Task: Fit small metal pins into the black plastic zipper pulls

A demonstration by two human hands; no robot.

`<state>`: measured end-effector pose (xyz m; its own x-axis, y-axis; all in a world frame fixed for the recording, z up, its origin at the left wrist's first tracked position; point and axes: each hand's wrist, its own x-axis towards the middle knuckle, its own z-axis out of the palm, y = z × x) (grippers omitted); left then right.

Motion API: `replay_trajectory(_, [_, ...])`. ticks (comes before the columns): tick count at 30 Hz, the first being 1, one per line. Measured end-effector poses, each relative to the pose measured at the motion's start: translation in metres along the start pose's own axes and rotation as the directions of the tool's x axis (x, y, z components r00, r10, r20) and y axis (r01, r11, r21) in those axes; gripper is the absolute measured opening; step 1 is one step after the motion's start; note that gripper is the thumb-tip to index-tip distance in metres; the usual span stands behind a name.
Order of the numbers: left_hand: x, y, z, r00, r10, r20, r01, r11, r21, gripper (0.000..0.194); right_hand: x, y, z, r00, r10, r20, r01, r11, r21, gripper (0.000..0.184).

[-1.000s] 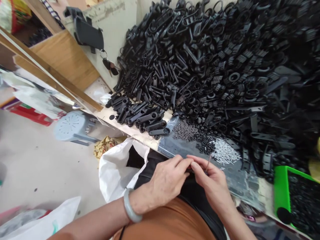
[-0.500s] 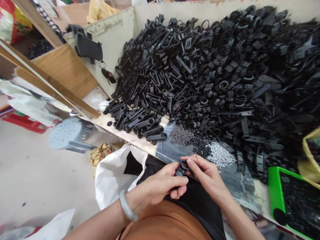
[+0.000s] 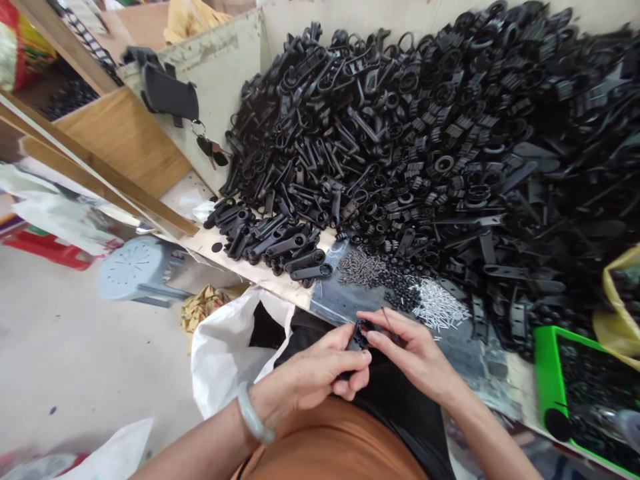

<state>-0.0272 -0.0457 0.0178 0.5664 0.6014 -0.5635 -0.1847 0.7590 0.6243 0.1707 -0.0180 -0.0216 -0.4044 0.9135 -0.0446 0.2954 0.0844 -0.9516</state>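
Note:
My left hand (image 3: 325,365) is closed around a small black plastic part (image 3: 358,337) with a ring-shaped opening, held just above my lap. My right hand (image 3: 407,347) comes in from the other side, thumb and fingers pinched at the ring of that part. A thin brownish rod (image 3: 386,317) sticks up between the right fingers; what it belongs to is hidden. Beyond the hands, small piles of brown-grey pieces (image 3: 361,267), tiny black pieces (image 3: 403,291) and silver pins (image 3: 439,305) lie on a clear sheet (image 3: 333,299) at the bench edge.
A huge heap of black plastic parts (image 3: 400,133) covers the bench. Black lever-shaped pieces (image 3: 275,243) lie at its left front. A green bin (image 3: 547,373) stands right, a white sack (image 3: 220,360) hangs below the edge, and a grey-blue stool (image 3: 133,267) stands left.
Both hands have shifted very slightly left with the black part, and its ring is turned a little. A blurred clear shape now shows over the green bin at the right.

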Motion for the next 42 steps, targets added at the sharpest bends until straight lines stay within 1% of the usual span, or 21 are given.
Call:
replay_trajectory(5, [0.000,0.003,0.002,0.999,-0.047,0.026,0.048,0.999,-0.004,0.033,-0.001,-0.002,-0.005,0.997,-0.041,0.062,0.043,0.999,-0.026,0.033])
replay_trajectory(10, [0.002,0.001,-0.002,0.994,-0.082,0.073,0.085,0.996,-0.034,0.036,-0.001,0.000,-0.010,0.989,-0.074,0.129,0.083,0.995,-0.062,0.034])
replay_trajectory(14, [0.004,0.000,-0.004,0.995,-0.063,0.077,0.069,0.994,-0.087,0.029,0.002,0.000,-0.010,0.992,-0.035,0.118,0.043,0.996,-0.072,0.033])
replay_trajectory(18, [0.003,-0.002,-0.005,0.996,-0.061,0.062,0.066,0.995,-0.081,0.031,0.001,-0.002,-0.006,0.996,-0.013,0.089,0.018,0.998,-0.055,0.032])
replay_trajectory(20, [0.001,0.000,-0.008,1.000,-0.019,0.017,0.019,1.000,-0.011,0.032,-0.001,-0.002,-0.005,0.999,-0.001,0.053,0.004,0.999,-0.055,0.036])
replay_trajectory(21, [0.000,0.002,-0.011,0.999,0.031,-0.038,-0.029,0.998,0.054,0.032,-0.003,-0.002,-0.004,1.000,0.013,0.017,-0.012,0.998,-0.059,0.037])
replay_trajectory(22, [0.000,0.005,-0.014,0.988,0.106,-0.112,-0.088,0.984,0.153,0.031,-0.004,-0.001,-0.005,0.999,0.032,-0.031,-0.034,0.997,-0.063,0.036])
replay_trajectory(23, [0.001,0.010,-0.017,0.959,0.207,-0.194,-0.147,0.948,0.284,0.028,-0.005,0.000,-0.006,0.994,0.054,-0.090,-0.060,0.996,-0.065,0.035])
replay_trajectory(24, [0.003,0.014,-0.021,0.909,0.318,-0.271,-0.180,0.883,0.434,0.024,-0.005,0.002,-0.007,0.985,0.078,-0.152,-0.089,0.994,-0.063,0.034])
replay_trajectory(25, [0.007,0.020,-0.023,0.843,0.426,-0.328,-0.173,0.792,0.585,0.019,-0.005,0.003,-0.008,0.972,0.100,-0.211,-0.115,0.992,-0.060,0.033])
replay_trajectory(26, [0.012,0.025,-0.024,0.775,0.522,-0.357,-0.130,0.684,0.717,0.014,-0.004,0.004,-0.010,0.957,0.116,-0.265,-0.136,0.989,-0.057,0.032])
replay_trajectory(27, [0.018,0.029,-0.025,0.723,0.585,-0.368,-0.054,0.578,0.814,0.010,-0.003,0.005,-0.012,0.944,0.124,-0.307,-0.148,0.987,-0.055,0.032])
replay_trajectory(28, [0.026,0.033,-0.024,0.693,0.622,-0.363,0.029,0.480,0.877,0.008,-0.001,0.006,-0.014,0.933,0.123,-0.337,-0.152,0.987,-0.060,0.031])
replay_trajectory(29, [0.034,0.036,-0.022,0.686,0.638,-0.350,0.107,0.388,0.915,0.010,0.001,0.007,-0.016,0.927,0.112,-0.359,-0.148,0.986,-0.074,0.031])
replay_trajectory(30, [0.043,0.038,-0.018,0.694,0.641,-0.328,0.172,0.295,0.940,0.014,0.003,0.007,-0.017,0.923,0.095,-0.374,-0.140,0.986,-0.094,0.031])
replay_trajectory(32, [0.059,0.039,-0.011,0.729,0.628,-0.272,0.254,0.120,0.960,0.020,0.006,0.007,-0.020,0.918,0.064,-0.391,-0.126,0.983,-0.136,0.031])
replay_trajectory(33, [0.066,0.039,-0.008,0.746,0.616,-0.253,0.280,0.054,0.958,0.022,0.007,0.007,-0.021,0.916,0.052,-0.398,-0.123,0.980,-0.154,0.032])
replay_trajectory(34, [0.071,0.039,-0.005,0.759,0.604,-0.242,0.297,0.009,0.955,0.023,0.007,0.006,-0.022,0.913,0.044,-0.406,-0.122,0.978,-0.170,0.032])
replay_trajectory(36, [0.079,0.038,-0.002,0.774,0.587,-0.236,0.311,-0.028,0.950,0.023,0.007,0.006,-0.025,0.910,0.028,-0.414,-0.124,0.971,-0.207,0.033])
replay_trajectory(38, [0.082,0.037,-0.004,0.781,0.581,-0.227,0.299,-0.030,0.954,0.021,0.007,0.005,-0.028,0.912,0.002,-0.409,-0.116,0.960,-0.254,0.033])
replay_trajectory(42, [0.077,0.033,-0.016,0.792,0.583,-0.184,0.242,-0.023,0.970,0.019,0.011,0.007,-0.031,0.932,-0.065,-0.358,-0.089,0.914,-0.396,0.028])
